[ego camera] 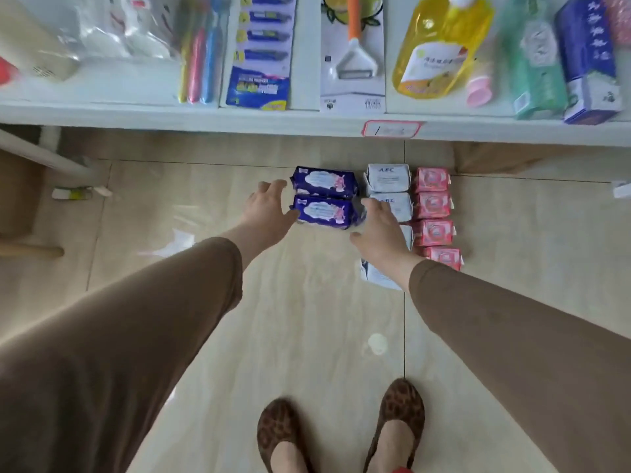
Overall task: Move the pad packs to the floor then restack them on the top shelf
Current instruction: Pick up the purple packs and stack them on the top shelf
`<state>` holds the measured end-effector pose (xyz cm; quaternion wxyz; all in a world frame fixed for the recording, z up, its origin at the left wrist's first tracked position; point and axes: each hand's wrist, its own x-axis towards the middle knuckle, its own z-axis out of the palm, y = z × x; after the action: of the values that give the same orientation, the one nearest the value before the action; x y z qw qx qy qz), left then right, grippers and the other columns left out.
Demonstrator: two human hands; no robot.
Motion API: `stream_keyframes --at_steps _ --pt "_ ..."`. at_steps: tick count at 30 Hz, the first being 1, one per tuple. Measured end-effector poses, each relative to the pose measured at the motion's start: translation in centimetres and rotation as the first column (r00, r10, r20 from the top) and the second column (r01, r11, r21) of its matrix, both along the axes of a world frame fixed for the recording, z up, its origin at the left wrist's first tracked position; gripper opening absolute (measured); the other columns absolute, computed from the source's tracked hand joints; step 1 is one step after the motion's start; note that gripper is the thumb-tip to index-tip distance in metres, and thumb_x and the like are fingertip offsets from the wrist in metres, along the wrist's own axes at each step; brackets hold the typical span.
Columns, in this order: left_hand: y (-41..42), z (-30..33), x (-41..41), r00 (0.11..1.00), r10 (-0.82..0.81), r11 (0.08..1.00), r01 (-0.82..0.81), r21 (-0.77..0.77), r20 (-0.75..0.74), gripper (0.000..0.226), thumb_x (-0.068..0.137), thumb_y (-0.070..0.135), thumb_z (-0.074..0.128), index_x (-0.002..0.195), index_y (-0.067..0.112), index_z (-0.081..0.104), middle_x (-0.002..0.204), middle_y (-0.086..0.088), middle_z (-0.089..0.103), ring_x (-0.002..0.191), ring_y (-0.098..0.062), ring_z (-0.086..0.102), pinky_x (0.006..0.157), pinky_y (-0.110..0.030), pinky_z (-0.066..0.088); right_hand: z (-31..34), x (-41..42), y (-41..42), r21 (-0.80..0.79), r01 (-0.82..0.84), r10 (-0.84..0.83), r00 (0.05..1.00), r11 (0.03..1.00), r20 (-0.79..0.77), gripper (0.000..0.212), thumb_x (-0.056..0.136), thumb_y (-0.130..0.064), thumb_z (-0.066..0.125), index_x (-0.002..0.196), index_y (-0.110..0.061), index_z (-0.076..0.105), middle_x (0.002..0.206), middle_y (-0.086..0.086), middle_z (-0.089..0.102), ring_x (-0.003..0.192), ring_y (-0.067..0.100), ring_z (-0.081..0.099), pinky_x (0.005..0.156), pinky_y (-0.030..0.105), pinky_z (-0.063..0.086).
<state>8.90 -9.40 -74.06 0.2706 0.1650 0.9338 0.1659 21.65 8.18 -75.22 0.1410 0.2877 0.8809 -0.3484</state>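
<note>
Left hand (269, 206) and right hand (380, 230), fingers spread wide, flank the nearer of two purple pad packs (326, 213) on the floor (307, 319), touching its ends without gripping. White packs (389, 179) and pink packs (432, 206) line up to the right.

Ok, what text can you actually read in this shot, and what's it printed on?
"ABC": far white pad pack on the floor.
"ABC": second white pad pack, partly behind the right hand.
Purple pad packs, pink pad packs: print too blurred.
Yellow refill pouch, blue box, razor card: characters unreadable.
Shelf price tag: handwriting illegible.
</note>
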Motion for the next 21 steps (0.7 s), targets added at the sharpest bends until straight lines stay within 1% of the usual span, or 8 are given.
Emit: stream_keyframes --at_steps 3,5,8,10,12,14,18,21 --pt "2.3 -5.1 -2.0 1.0 0.013 1.0 -0.013 0.017 0.0 0.068 0.092 0.035 0.061 0.151 0.024 0.029 0.146 -0.01 0.035 0.127 -0.035 0.043 0.101 -0.04 0.04 -4.4 -1.7 -0.6 0.09 -0.08 0.08 0.997 0.993 0.003 0.062 0.085 -0.009 0.065 0.142 -0.011 0.04 0.138 0.014 0.043 0.122 0.032 0.05 0.104 0.04 0.043" --pt "4.0 -7.9 -3.4 1.0 0.002 1.0 -0.001 0.029 -0.023 0.071 0.09 0.034 0.063 0.151 0.027 0.028 0.147 -0.011 0.032 0.126 -0.036 0.045 0.101 -0.041 0.041 -6.8 -2.4 -1.2 0.117 -0.084 0.086 0.996 0.99 -0.011 0.063 0.083 -0.004 0.067 0.139 -0.01 0.039 0.14 0.013 0.04 0.124 0.032 0.047 0.105 0.04 0.043" --pt "6.0 -11.2 -5.1 1.0 -0.019 1.0 0.019 0.01 -0.02 0.078 0.086 0.025 0.067 0.152 0.033 0.025 0.154 -0.008 0.022 0.124 -0.036 0.049 0.099 -0.041 0.048 -9.4 -2.8 -2.4 0.19 -0.039 0.051 0.997 0.981 -0.063 0.062 0.081 -0.003 0.071 0.133 -0.013 0.039 0.14 0.01 0.035 0.128 0.03 0.041 0.099 0.036 0.045" --pt "6.8 -13.0 -5.9 1.0 -0.022 1.0 0.022 0.02 0.022 0.083 0.082 0.018 0.069 0.151 0.036 0.026 0.157 -0.004 0.014 0.119 -0.031 0.052 0.094 -0.038 0.05 -10.7 -2.8 -2.9 0.244 -0.033 0.053 0.996 0.969 -0.074 0.061 0.081 -0.005 0.073 0.132 -0.014 0.04 0.139 0.008 0.032 0.123 0.028 0.044 0.089 0.032 0.049" --pt "7.2 -14.2 -6.3 1.0 -0.006 0.999 0.005 0.053 0.024 0.079 0.078 0.017 0.071 0.146 0.033 0.035 0.152 -0.003 0.02 0.105 -0.027 0.055 0.084 -0.031 0.048 -11.6 -3.1 -3.1 0.222 -0.012 0.033 0.995 0.975 -0.09 0.058 0.081 -0.003 0.072 0.129 -0.013 0.04 0.135 0.007 0.031 0.114 0.027 0.05 0.075 0.029 0.048" --pt "7.3 -14.7 -6.5 0.999 0.002 0.999 0.0 0.043 -0.046 0.07 0.074 0.019 0.073 0.135 0.029 0.042 0.137 -0.004 0.032 0.096 -0.03 0.059 0.078 -0.032 0.046 -12.0 -3.5 -3.2 0.208 0.03 -0.005 0.993 0.978 -0.117 0.051 0.081 -0.002 0.071 0.121 -0.012 0.042 0.131 0.006 0.033 0.107 0.025 0.054 0.067 0.026 0.042" --pt "6.8 -15.1 -5.5 0.996 0.043 0.999 -0.04 0.031 -0.079 0.061 0.077 0.024 0.077 0.127 0.027 0.042 0.123 -0.004 0.04 0.083 -0.029 0.055 0.073 -0.035 0.046 -12.2 -3.4 -3.7 0.234 0.015 0.008 0.995 0.972 -0.098 0.038 0.086 0.0 0.063 0.116 -0.011 0.041 0.126 0.007 0.041 0.091 0.022 0.053 0.061 0.031 0.044" --pt "5.2 -14.8 -4.1 0.994 0.075 0.997 -0.076 0.0 -0.076 0.051 0.082 0.019 0.07 0.122 0.029 0.042 0.115 -0.003 0.043 0.082 -0.03 0.056 0.069 -0.035 0.044 -11.7 -2.4 -4.3 0.149 -0.088 0.097 0.994 0.985 -0.054 0.034 0.088 -0.002 0.059 0.116 -0.01 0.042 0.118 0.008 0.05 0.088 0.023 0.053 0.066 0.036 0.049"
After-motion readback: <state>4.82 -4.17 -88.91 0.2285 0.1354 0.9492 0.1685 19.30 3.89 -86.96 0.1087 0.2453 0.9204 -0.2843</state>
